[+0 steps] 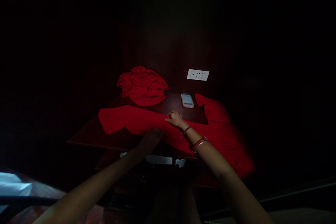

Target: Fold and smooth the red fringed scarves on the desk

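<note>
A red garment [223,136] lies spread over a dark wooden table, with sleeve-like parts showing at both sides. Its right part hangs down past the near edge. My right hand [174,118] rests on the upper edge of the cloth, fingers apart. Lower and to the left, my left hand [151,138] lies on the garment's near edge; it is in shadow, its fingers seeming stretched out over the fabric. Bracelets circle my right wrist and forearm.
A bunched red cloth [147,87] sits at the table's back left. A phone [187,100] lies behind the garment, below a white socket plate [198,75] on the wall. The dark table [91,138] has a shelf beneath it. The surroundings are very dark.
</note>
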`<state>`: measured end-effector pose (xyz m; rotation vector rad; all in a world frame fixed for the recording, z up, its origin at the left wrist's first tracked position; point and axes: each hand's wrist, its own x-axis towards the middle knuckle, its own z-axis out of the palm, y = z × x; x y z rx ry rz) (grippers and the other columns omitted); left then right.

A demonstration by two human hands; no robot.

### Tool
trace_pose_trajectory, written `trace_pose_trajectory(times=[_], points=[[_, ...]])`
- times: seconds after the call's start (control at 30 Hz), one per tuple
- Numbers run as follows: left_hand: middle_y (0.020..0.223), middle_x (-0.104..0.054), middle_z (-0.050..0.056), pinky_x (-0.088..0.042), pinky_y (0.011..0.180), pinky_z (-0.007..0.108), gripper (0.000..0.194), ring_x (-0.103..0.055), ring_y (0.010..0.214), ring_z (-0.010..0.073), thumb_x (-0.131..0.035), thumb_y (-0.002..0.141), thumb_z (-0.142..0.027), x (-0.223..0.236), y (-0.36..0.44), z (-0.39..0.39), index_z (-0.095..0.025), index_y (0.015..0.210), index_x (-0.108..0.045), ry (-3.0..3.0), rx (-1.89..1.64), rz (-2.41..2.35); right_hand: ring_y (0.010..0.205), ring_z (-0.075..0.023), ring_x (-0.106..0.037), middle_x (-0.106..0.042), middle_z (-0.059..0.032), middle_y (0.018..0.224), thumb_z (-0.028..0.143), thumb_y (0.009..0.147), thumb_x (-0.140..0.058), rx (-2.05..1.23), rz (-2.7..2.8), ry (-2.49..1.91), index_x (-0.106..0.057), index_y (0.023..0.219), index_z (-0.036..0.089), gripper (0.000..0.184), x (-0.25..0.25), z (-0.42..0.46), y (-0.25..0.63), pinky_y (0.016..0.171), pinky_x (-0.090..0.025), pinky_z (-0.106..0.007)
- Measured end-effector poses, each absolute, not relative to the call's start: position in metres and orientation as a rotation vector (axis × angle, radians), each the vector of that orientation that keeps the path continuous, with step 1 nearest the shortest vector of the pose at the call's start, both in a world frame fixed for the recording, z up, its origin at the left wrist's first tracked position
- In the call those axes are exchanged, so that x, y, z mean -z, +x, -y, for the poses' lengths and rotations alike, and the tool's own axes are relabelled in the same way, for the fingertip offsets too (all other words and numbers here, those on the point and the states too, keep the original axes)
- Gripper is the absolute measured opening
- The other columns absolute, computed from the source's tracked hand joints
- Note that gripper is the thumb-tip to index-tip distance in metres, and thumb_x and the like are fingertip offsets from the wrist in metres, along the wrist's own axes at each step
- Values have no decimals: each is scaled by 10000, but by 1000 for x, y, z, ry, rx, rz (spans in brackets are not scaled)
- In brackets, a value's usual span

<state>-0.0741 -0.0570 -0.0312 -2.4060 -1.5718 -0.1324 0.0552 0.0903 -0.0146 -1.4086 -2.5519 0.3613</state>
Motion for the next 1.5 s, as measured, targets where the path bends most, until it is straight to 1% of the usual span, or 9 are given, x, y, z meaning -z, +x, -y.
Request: trace_pose_trajectory(times=[0.17,0.27,0.37,0.57,0.77,1.0,1.17,1.37,1.5], points=[[1197,-414,86,-333,822,338,359,-407,1037,199,-333,801,-182,16,-84,58,-183,1152,-407,-2509,205,1476,1019,-257,-381,-442,-75,1072,427,661,-531,-469,2521,-1435,-508,1010,235,400,15,-86,53,782,-318,-449],[1309,-256,80,-294,856,399,468,-286,1143,238,-351,798,-388,6,-97,53,-228,1234,-291,-2458,269,1508,1021,-223,-392,-442,-70,1086,380,646,-563,-530,2545,-1366,-466,1073,221,465,14,-86,58,811,-326,-395],[1288,-302,79,-254,872,460,506,-256,1162,264,-302,794,-472,9,-109,44,-243,1245,-275,-2388,224,1676,1009,-179,-405,-438,-72,1095,322,622,-598,-523,2530,-1308,-399,1135,187,567,12,-83,61,827,-336,-318],[1257,-359,72,-260,866,470,502,-293,1145,270,-286,782,-513,16,-116,32,-271,1221,-320,-2417,73,1783,895,-137,-459,-520,-65,918,160,752,-403,-216,2422,-998,-523,926,144,212,14,-51,67,809,-346,-266],[1324,-228,50,-203,889,493,441,-190,1196,257,-209,826,-430,-8,-121,2,-291,1240,-276,-2481,-56,1953,1128,-189,-295,-342,-43,1260,277,819,-289,-105,2841,-743,-361,1195,231,386,19,-26,83,891,-258,-363],[1351,-82,38,-149,915,489,568,-76,1211,293,-237,755,-570,-3,-132,-22,-313,1260,-207,-2553,-172,2220,1178,-191,-198,-255,-32,1313,296,815,-279,-104,2947,-877,-209,1275,236,469,15,-16,87,918,-195,-375],[1342,-167,33,-152,928,458,541,-146,1208,262,-231,773,-544,-2,-134,-12,-298,1255,-239,-2518,-22,2046,1151,-151,-256,-342,-39,1257,356,824,-277,-193,2865,-807,-262,1254,240,446,8,-16,91,929,-195,-333],[1297,-296,52,-161,930,445,534,-213,1185,255,-306,762,-531,17,-125,21,-262,1223,-326,-2336,192,1798,1223,-235,-38,-145,-17,1352,546,779,-221,-263,2798,-1085,-158,1278,293,563,14,-32,91,938,-53,-496],[1286,-316,54,-187,921,444,579,-235,1176,260,-292,748,-563,12,-128,25,-249,1235,-306,-2416,108,1850,1224,-251,-13,-131,-23,1355,566,764,-232,-366,2904,-1114,-184,1272,295,578,13,-38,93,932,-25,-518]])
